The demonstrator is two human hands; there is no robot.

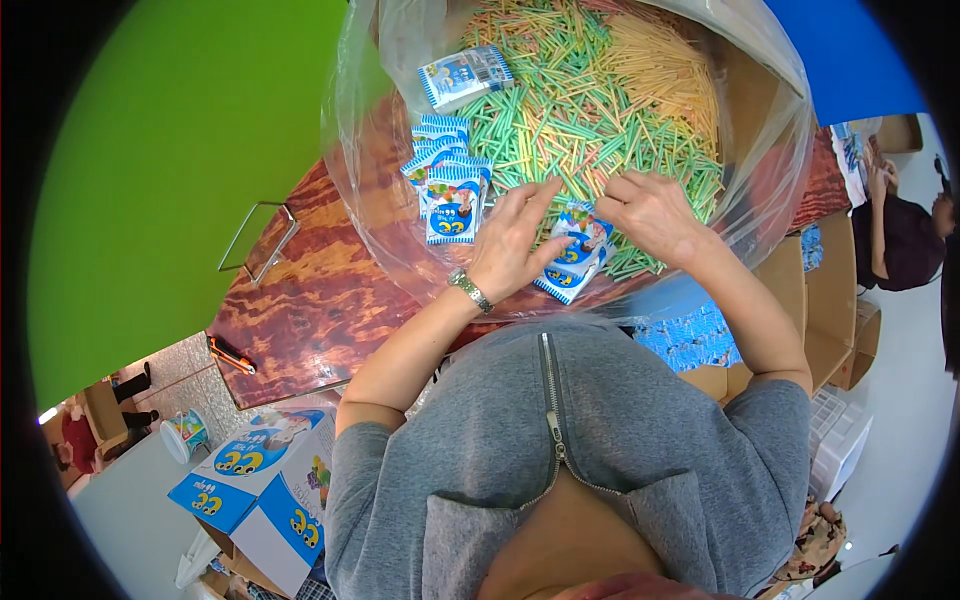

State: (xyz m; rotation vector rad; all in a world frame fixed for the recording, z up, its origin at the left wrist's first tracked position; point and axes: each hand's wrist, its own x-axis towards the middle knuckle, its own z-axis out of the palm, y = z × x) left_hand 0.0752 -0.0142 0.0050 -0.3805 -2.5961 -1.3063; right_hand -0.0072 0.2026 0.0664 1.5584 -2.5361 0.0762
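Observation:
A small blue-and-white packet (568,276) lies between my hands at the near edge of a heap of thin coloured sticks (560,130). My left hand (510,245) has its fingers stretched toward the sticks, with its thumb against the packet. Beside the packet's upper right edge, my right hand (652,215) has curled, closed fingertips; what is in them is hidden. Several similar packets (452,210) are stacked left of my left hand. Another packet (465,78) rests on the sticks further back.
Clear plastic sheeting (350,130) surrounds the sticks on a reddish marbled table (300,320). A wire stand (262,240) and an orange-black cutter (232,355) lie at left. Printed boxes (250,480) stand below. Another person (900,235) is at far right, near cardboard boxes (830,300).

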